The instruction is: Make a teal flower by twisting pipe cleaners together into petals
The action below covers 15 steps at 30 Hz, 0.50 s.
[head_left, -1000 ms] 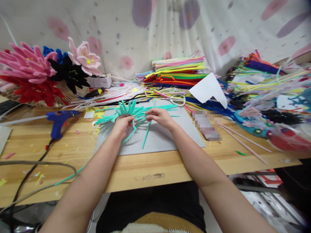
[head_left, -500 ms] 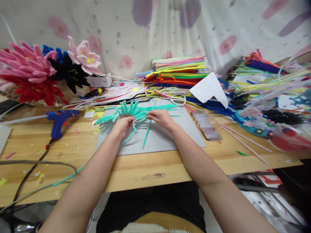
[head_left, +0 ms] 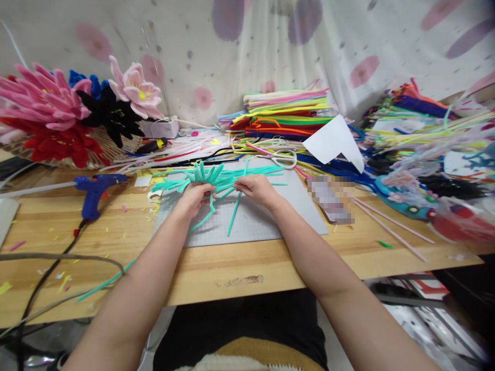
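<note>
My left hand (head_left: 197, 198) is closed around the base of a bundle of teal pipe cleaners (head_left: 204, 172), whose looped ends fan upward. One bent teal strand (head_left: 212, 206) hangs below that hand and curves toward the mat. My right hand (head_left: 255, 189) is pinched on a thin teal pipe cleaner, just right of the bundle; its fingertips partly hide the grip. A straight teal pipe cleaner (head_left: 233, 215) slants down below those fingertips. More loose teal pipe cleaners (head_left: 266, 171) lie behind both hands on the grey cutting mat (head_left: 263, 221).
A blue glue gun (head_left: 93, 196) with its cord lies left. Fuzzy flowers (head_left: 46, 103) stand at back left. Scissors (head_left: 285, 158), stacked coloured pipe cleaners (head_left: 286, 111) and white paper (head_left: 334, 141) are behind the mat. A phone-like item (head_left: 330, 201), partly blurred, lies right.
The bundle in my left hand has turned slightly, its loops now leaning more to the right. My right hand has hardly moved.
</note>
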Tool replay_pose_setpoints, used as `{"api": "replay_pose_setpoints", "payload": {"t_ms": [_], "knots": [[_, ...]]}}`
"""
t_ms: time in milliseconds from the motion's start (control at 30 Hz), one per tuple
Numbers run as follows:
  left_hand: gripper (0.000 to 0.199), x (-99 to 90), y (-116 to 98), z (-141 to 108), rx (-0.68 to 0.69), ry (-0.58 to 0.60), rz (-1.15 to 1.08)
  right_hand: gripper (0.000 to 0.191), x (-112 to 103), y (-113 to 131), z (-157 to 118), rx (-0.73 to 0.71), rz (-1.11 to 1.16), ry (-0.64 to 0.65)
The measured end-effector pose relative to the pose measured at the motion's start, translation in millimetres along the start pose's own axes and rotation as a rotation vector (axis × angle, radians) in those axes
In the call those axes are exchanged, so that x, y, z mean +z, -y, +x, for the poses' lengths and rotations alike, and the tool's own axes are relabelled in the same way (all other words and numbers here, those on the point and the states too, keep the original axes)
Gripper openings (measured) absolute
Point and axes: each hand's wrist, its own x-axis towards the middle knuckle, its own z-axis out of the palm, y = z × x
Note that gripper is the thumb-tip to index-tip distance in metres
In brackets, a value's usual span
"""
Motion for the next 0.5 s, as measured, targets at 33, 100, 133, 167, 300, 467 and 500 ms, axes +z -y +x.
{"api": "replay_pose_setpoints", "payload": {"t_ms": [33,100,133,167,300,467,500], "knots": [[0.01,0.1,-0.1,-0.2,0.005,0.001,0.004,0.024,-0.3,1.0,-0.3,-0.013,-0.031,0.006],[0.01,0.2,-0.2,-0.6,0.019,0.009,0.005,0.024,-0.6,2.9,-0.8,-0.029,-0.079,0.011],[0.01,0.2,-0.1,-0.6,0.027,0.013,0.007,0.023,-0.7,3.6,-1.0,-0.031,-0.093,0.011],[0.01,0.3,0.2,-0.6,0.035,0.015,0.012,0.023,-0.6,4.2,-1.1,-0.03,-0.102,0.012],[0.01,1.3,2.3,-0.2,0.07,-0.011,0.042,0.021,-0.5,6.1,-1.3,-0.001,-0.1,0.04],[0.013,1.2,5.7,0.8,0.1,0.006,0.095,0.016,-6.3,5.3,-3.2,0.116,0.063,0.074],[0.014,0.7,5.8,1.0,0.105,0.02,0.112,0.017,-7.6,3.9,-3.6,0.158,0.121,0.062]]}}
